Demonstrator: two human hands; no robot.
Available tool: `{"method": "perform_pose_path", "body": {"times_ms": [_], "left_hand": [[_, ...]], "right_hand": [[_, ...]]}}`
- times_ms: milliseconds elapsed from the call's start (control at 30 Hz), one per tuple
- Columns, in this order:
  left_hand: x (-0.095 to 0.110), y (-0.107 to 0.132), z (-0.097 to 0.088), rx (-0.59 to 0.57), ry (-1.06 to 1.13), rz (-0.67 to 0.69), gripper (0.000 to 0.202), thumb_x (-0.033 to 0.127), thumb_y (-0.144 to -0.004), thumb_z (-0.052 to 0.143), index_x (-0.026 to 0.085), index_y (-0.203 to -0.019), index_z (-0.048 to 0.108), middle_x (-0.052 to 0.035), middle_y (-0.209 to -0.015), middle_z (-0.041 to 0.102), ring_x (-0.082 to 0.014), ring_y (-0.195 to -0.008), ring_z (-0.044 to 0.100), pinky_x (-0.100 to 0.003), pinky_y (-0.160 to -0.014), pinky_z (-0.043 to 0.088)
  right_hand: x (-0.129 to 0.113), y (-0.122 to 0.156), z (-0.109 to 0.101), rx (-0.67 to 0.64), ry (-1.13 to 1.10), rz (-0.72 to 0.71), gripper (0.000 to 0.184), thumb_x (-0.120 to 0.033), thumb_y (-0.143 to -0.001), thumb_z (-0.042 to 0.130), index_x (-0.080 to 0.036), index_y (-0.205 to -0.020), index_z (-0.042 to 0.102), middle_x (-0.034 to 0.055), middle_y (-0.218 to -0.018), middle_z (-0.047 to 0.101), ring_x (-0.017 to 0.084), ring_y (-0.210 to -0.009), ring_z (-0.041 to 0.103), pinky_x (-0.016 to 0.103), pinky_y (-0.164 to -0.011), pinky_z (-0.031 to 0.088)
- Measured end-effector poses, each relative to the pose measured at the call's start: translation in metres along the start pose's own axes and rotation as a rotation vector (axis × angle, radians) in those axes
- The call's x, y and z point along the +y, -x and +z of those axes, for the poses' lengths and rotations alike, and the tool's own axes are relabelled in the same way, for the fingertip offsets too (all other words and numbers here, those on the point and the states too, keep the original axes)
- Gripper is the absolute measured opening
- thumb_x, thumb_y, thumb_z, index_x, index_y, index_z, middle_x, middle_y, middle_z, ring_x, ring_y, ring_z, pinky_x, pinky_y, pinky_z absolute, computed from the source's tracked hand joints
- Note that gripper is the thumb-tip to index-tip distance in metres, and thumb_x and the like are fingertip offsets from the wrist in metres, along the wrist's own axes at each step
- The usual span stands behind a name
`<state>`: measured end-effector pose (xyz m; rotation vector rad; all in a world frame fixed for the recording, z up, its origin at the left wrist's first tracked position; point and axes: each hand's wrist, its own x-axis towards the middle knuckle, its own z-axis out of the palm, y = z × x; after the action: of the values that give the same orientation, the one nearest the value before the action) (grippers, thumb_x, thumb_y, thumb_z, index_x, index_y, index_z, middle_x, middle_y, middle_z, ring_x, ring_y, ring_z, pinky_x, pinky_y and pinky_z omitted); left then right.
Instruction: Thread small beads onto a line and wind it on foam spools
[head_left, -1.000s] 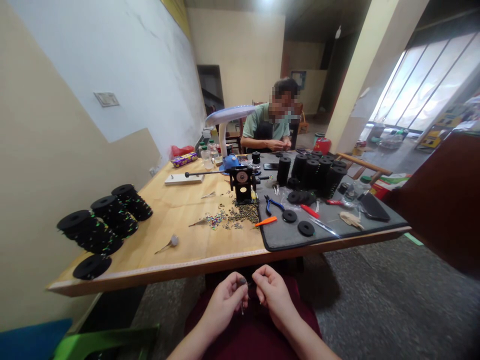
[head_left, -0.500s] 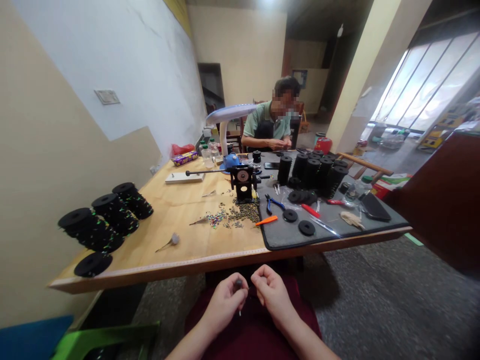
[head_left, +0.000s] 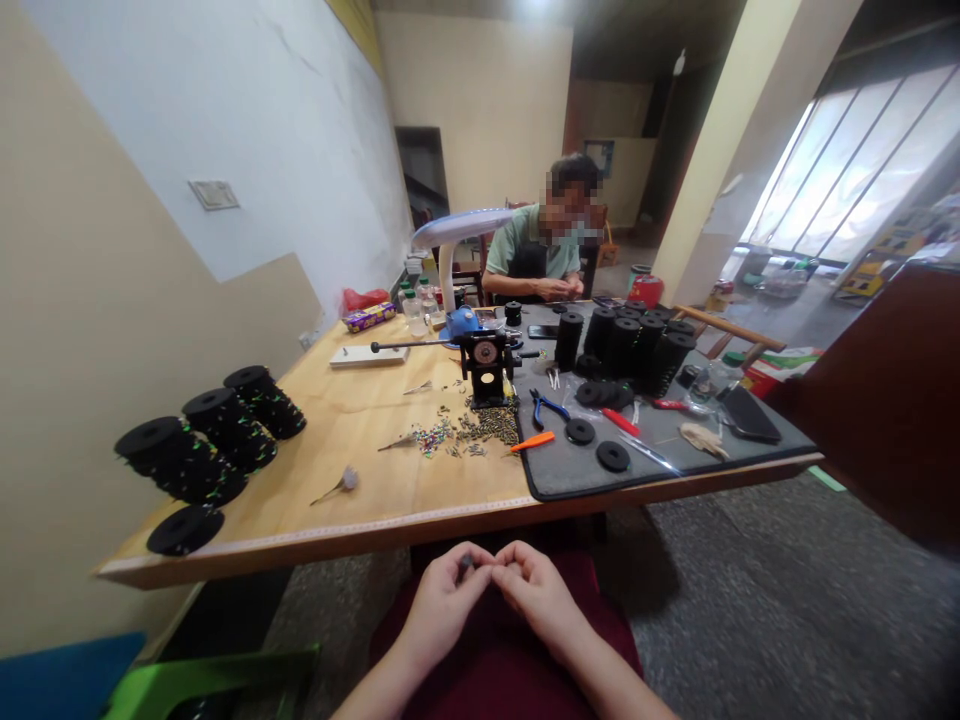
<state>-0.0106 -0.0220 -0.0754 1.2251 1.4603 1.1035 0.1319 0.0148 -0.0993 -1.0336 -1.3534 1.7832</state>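
Observation:
Over my lap, in front of the table edge, my left hand (head_left: 448,598) is closed, with a small dark rounded thing (head_left: 466,562) partly showing between its fingers. My right hand (head_left: 534,590) is pinched, thumb against fingers, its fingertips touching those of the left. Whatever lies between the fingertips is too small to make out. Nearest on the table are a pile of small brass-coloured and dark pieces (head_left: 487,426), some multicoloured beads (head_left: 433,437), an orange-handled tool (head_left: 532,441) and a black device with a round dial (head_left: 485,368).
Black foam spools with green bits (head_left: 217,430) stand at left. More black spools (head_left: 626,340), blue-handled pliers (head_left: 551,405) and foam discs (head_left: 613,456) occupy the grey mat (head_left: 559,480). A desk lamp (head_left: 461,322) stands behind. Across the table sits a person (head_left: 540,255), hands together.
My hands have come together: the fingertips were slightly apart and now touch. The small light tip seen below my left hand no longer shows. The table things stay put.

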Motion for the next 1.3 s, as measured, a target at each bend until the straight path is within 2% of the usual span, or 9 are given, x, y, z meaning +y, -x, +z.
{"method": "perform_pose_path", "body": {"times_ms": [67, 200, 467, 667, 867, 967, 1067, 1167, 1300], "left_hand": [[-0.002, -0.001, -0.001, -0.018, 0.08, -0.009, 0.02, 0.035, -0.075, 0.063, 0.016, -0.076, 0.066, 0.0009, -0.066, 0.059, -0.0132, -0.061, 0.049, -0.022, -0.058, 0.038], [-0.006, -0.003, -0.001, -0.017, 0.185, -0.047, 0.022, 0.037, -0.074, 0.064, 0.016, -0.079, 0.063, 0.0052, -0.059, 0.049, -0.009, -0.05, 0.039, -0.02, -0.048, 0.03], [-0.011, -0.006, 0.001, 0.129, 0.277, -0.059, 0.026, 0.04, -0.071, 0.066, 0.016, -0.079, 0.063, 0.0088, -0.052, 0.039, -0.0073, -0.045, 0.033, -0.019, -0.043, 0.025], [-0.02, -0.016, -0.015, 0.296, 0.39, -0.072, 0.032, 0.043, -0.067, 0.068, 0.016, -0.082, 0.062, 0.0113, -0.051, 0.033, -0.0051, -0.042, 0.024, -0.018, -0.042, 0.017], [-0.031, -0.013, -0.022, 0.153, 0.323, -0.22, 0.032, 0.036, -0.057, 0.074, 0.012, -0.076, 0.065, 0.0089, -0.052, 0.044, -0.0027, -0.039, 0.027, -0.018, -0.041, 0.015], [-0.025, -0.007, -0.016, 0.011, 0.264, -0.255, 0.03, 0.033, -0.055, 0.076, 0.01, -0.074, 0.068, 0.0082, -0.048, 0.045, -0.0038, -0.04, 0.03, -0.019, -0.041, 0.017], [-0.012, -0.004, -0.01, -0.093, 0.249, -0.23, 0.035, 0.039, -0.062, 0.074, 0.012, -0.084, 0.069, 0.0087, -0.05, 0.043, -0.0045, -0.042, 0.029, -0.019, -0.042, 0.018], [-0.002, -0.006, -0.007, -0.053, 0.247, -0.176, 0.036, 0.046, -0.065, 0.072, 0.012, -0.077, 0.067, 0.0078, -0.05, 0.043, -0.0051, -0.043, 0.027, -0.02, -0.043, 0.017], [-0.001, -0.011, -0.01, -0.016, 0.211, -0.132, 0.037, 0.049, -0.065, 0.071, 0.013, -0.066, 0.063, 0.0089, -0.046, 0.038, -0.0055, -0.042, 0.026, -0.02, -0.042, 0.016]], "right_hand": [[0.0, 0.001, 0.001, -0.031, 0.052, 0.016, 0.022, -0.034, -0.07, 0.062, -0.017, -0.066, 0.049, -0.0107, -0.046, 0.036, 0.004, -0.042, 0.024, 0.02, -0.042, 0.017], [0.003, 0.001, 0.003, -0.035, 0.074, 0.011, 0.013, -0.024, -0.067, 0.055, -0.02, -0.06, 0.044, -0.0114, -0.042, 0.035, 0.004, -0.038, 0.025, 0.019, -0.039, 0.018], [0.004, 0.002, 0.006, -0.035, 0.086, 0.024, 0.005, -0.017, -0.06, 0.043, -0.022, -0.058, 0.041, -0.0118, -0.032, 0.04, 0.005, -0.029, 0.033, 0.016, -0.034, 0.022], [0.001, 0.001, 0.003, -0.002, 0.004, 0.072, 0.002, -0.022, -0.059, 0.043, -0.022, -0.058, 0.042, -0.0124, -0.028, 0.038, 0.004, -0.026, 0.029, 0.016, -0.032, 0.017], [-0.009, 0.004, 0.002, 0.038, -0.123, 0.126, 0.007, -0.028, -0.063, 0.046, -0.021, -0.066, 0.045, -0.0114, -0.033, 0.046, 0.003, -0.026, 0.023, 0.016, -0.031, 0.012], [-0.01, 0.004, 0.003, 0.033, -0.112, 0.129, 0.011, -0.031, -0.066, 0.049, -0.021, -0.067, 0.045, -0.0109, -0.035, 0.047, 0.003, -0.026, 0.025, 0.015, -0.031, 0.014], [-0.008, 0.003, 0.004, 0.031, -0.061, 0.118, 0.014, -0.032, -0.069, 0.052, -0.021, -0.068, 0.044, -0.011, -0.036, 0.048, 0.003, -0.027, 0.026, 0.015, -0.031, 0.015], [-0.005, 0.003, 0.004, 0.017, -0.033, 0.098, 0.017, -0.034, -0.072, 0.053, -0.021, -0.067, 0.043, -0.0108, -0.036, 0.048, 0.003, -0.028, 0.027, 0.015, -0.032, 0.016], [-0.002, 0.003, 0.002, -0.014, -0.011, 0.086, 0.021, -0.037, -0.073, 0.057, -0.019, -0.068, 0.046, -0.0092, -0.039, 0.051, 0.003, -0.029, 0.032, 0.015, -0.033, 0.019]]}}
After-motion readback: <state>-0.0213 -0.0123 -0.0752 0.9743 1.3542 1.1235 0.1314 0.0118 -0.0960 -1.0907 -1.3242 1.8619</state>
